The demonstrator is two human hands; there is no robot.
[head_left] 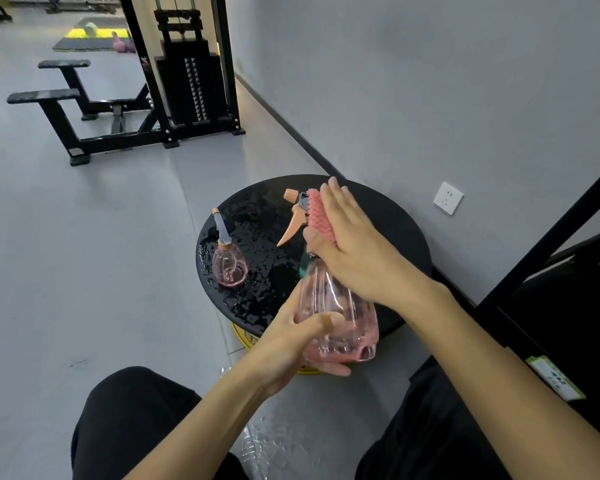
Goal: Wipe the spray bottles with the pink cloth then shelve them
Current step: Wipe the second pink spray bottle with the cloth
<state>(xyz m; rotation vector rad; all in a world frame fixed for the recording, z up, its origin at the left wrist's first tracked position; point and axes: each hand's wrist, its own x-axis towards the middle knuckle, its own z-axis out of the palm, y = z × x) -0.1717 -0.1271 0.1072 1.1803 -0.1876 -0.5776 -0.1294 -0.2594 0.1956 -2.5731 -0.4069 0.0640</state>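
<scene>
My left hand [293,336] grips the base of a clear pink spray bottle [333,317], tilted with its orange trigger head [293,216] pointing away. My right hand [350,237] holds the pink cloth [321,216] between thumb and fingers and presses it against the bottle's head and neck. A second, smaller pink spray bottle [228,263] stands upright on the left side of the round black table [388,216], apart from both hands.
The black tabletop is wet with droplets and sits on a yellow base [245,337]. A black shelf frame [548,237] stands at the right by the grey wall. Black gym equipment [184,88] occupies the floor far behind. My knees are below.
</scene>
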